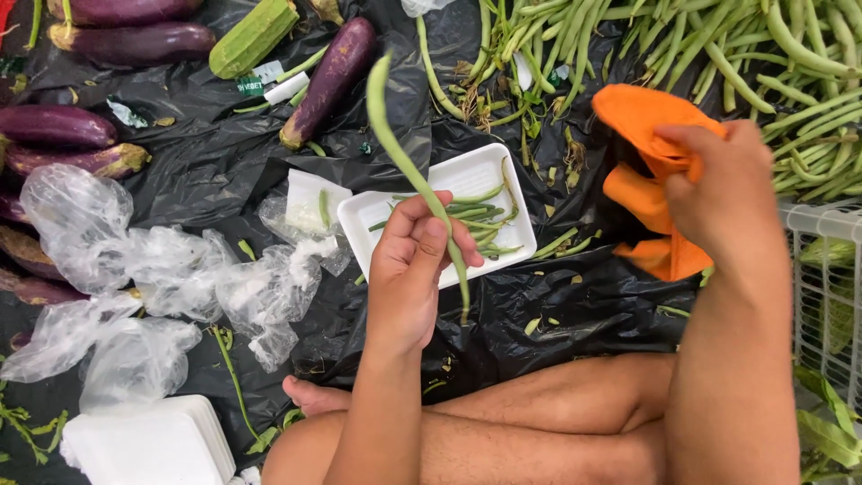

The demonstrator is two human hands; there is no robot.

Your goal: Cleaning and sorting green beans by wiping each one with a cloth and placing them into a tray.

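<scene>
My left hand [409,269] pinches one long green bean [395,144] between thumb and fingers; the bean rises past the hand and its tail hangs below, over a white foam tray [503,242]. Several beans [480,220] lie in that tray. My right hand [718,193] grips an orange cloth [642,135] just right of the tray, near a big heap of long beans [763,72] at the top right. I sit cross-legged on black plastic sheeting [206,153].
Purple aubergines [328,81] and a green ridged gourd [253,36] lie at the top left. Crumpled clear plastic bags [135,269] spread at the left. A stack of white foam trays [148,445] sits bottom left; a white wire basket [826,287] stands at the right edge.
</scene>
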